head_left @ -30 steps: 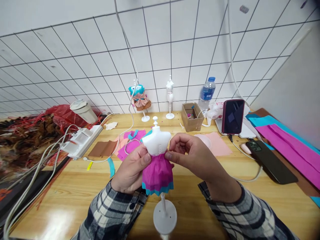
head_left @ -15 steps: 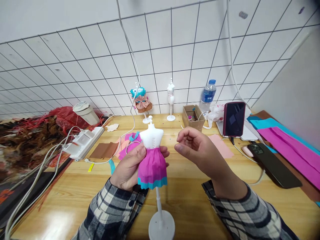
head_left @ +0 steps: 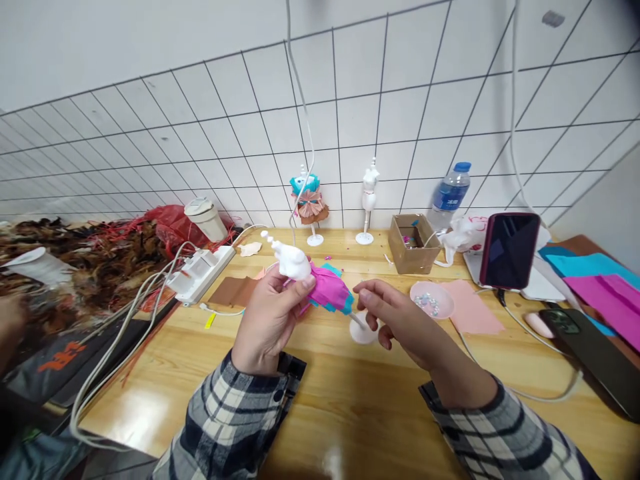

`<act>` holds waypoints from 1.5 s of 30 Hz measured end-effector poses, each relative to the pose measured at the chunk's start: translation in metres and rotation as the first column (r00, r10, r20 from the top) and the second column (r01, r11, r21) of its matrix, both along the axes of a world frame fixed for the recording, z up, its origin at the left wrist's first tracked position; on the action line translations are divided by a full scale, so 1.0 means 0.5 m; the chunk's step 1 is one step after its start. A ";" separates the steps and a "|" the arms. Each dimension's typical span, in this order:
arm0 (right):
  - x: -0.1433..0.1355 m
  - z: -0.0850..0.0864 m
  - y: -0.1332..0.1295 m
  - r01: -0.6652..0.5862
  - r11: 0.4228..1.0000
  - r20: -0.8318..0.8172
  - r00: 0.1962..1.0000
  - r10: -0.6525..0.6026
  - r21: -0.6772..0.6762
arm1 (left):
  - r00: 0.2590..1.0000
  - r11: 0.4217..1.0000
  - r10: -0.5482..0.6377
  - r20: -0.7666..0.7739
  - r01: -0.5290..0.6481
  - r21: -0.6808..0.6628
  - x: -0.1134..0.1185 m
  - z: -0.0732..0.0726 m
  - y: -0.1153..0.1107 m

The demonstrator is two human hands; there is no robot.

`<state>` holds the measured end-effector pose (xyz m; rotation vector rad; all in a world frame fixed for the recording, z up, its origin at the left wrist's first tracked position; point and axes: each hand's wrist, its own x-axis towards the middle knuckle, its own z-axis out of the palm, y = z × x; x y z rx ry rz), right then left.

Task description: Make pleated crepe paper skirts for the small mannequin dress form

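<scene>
Tilted over to its side, a small white dress form (head_left: 295, 262) is gripped at the waist by my left hand (head_left: 273, 313). It wears a magenta crepe-paper skirt (head_left: 330, 289) with a blue hem, and its round white base (head_left: 361, 331) points right. My right hand (head_left: 400, 317) hovers beside the hem and base, fingers loosely curled and apart, with nothing visible in them. Just beyond it lies a shallow pink dish (head_left: 442, 297) of small shiny beads, next to a pink paper sheet (head_left: 475, 308).
A dressed doll form (head_left: 311, 203) and a bare one (head_left: 369, 193) stand by the tiled wall, left of a cardboard box (head_left: 411, 245) and water bottle (head_left: 453, 193). Phones (head_left: 510, 250) and coloured paper lie right. A power strip (head_left: 205, 275) and cables lie left, near another person's blurred hand.
The dress form has gone from upright to tilted, its base swinging up and right. My right hand has moved slightly right and down. The view has shifted left, and the bead dish now shows.
</scene>
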<state>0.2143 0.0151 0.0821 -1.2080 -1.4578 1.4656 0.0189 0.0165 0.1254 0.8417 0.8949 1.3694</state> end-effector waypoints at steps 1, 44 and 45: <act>-0.005 -0.002 -0.004 0.075 0.991 0.052 0.995 -0.081 0.110 | 0.999 0.999 0.037 -0.020 -0.036 0.010 0.000 0.003 -0.001; 0.023 0.056 -0.032 0.112 0.837 0.081 0.980 -0.183 0.536 | 0.933 0.933 -0.360 -0.005 0.360 0.011 0.000 -0.021 -0.014; 0.017 0.054 -0.034 0.108 0.873 0.039 0.989 -0.144 0.475 | 0.927 0.927 -0.374 -0.028 0.375 0.012 0.002 -0.017 -0.019</act>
